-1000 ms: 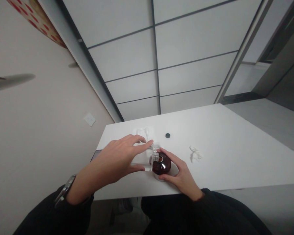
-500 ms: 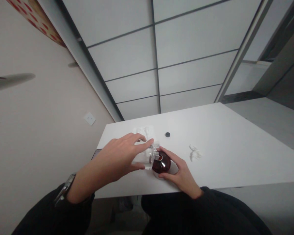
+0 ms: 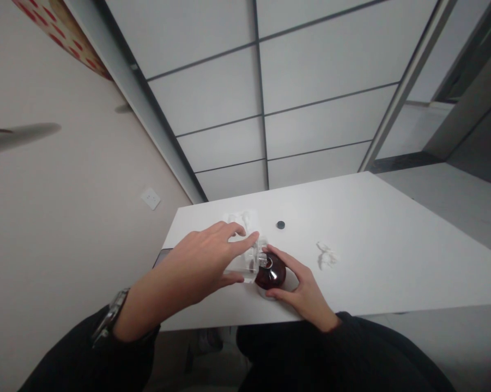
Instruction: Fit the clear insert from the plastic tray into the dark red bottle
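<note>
My left hand (image 3: 208,258) is wrapped round a clear bottle (image 3: 249,264) that lies tilted nearly on its side, with some clear liquid inside. Its neck points right and meets the open mouth of a dark brown bottle (image 3: 273,276). That brown bottle stands on the white table, and my right hand (image 3: 300,286) grips it from the right, thumb in front and fingers behind. Whether liquid is flowing between the two mouths is too small to tell. Behind the bottles lies a small dark cap (image 3: 280,225).
A crumpled white tissue (image 3: 326,256) lies right of my right hand on the white table (image 3: 384,234). More white, tissue-like material (image 3: 242,219) sits behind my left hand. A dark flat object (image 3: 162,256) shows at the left edge, partly hidden by my forearm.
Both hands keep their hold on the two bottles. The clear bottle and my left hand have shifted very slightly right; little else differs.
</note>
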`<state>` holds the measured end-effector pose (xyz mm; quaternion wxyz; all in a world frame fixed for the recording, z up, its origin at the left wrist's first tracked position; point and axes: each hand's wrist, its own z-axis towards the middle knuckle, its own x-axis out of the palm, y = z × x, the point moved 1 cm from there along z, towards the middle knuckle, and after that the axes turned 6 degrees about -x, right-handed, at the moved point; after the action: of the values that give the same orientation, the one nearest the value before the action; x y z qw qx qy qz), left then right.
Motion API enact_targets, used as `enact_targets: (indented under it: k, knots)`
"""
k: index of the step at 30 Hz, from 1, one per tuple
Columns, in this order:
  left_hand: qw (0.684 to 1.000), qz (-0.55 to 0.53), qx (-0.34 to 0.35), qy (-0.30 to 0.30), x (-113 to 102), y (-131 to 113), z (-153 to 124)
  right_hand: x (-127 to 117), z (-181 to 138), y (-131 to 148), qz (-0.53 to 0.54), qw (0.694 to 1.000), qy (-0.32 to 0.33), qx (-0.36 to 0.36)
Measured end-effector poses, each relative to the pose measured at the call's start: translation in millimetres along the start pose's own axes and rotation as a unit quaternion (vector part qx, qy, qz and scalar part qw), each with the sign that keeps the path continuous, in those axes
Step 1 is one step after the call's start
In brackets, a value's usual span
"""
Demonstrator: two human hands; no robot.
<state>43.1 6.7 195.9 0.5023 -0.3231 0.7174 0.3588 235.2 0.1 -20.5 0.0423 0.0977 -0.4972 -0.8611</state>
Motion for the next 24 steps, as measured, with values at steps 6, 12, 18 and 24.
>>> enact_targets:
  k: [6,12,18,24]
  knots:
    - [1.0,0.014,-0.001,0.009,-3.0,-3.8,-1.0,0.9,-0.3,-1.6,0.003,1.0,-0.004,-0.006]
    - [0.999,0.036,0.007,-0.003,-6.3,-8.9,-1.4,1.0,-1.0,-3.1,0.003,1.0,-0.002,-0.005]
    - [0.999,0.05,0.006,-0.003,-8.4,-9.5,-1.3,0.3,-0.9,-3.4,-0.001,1.0,-0.005,-0.009]
    - [0.998,0.059,0.008,0.011,-11.5,-10.5,-3.0,1.3,-1.6,-4.7,-0.001,1.0,-0.007,-0.013]
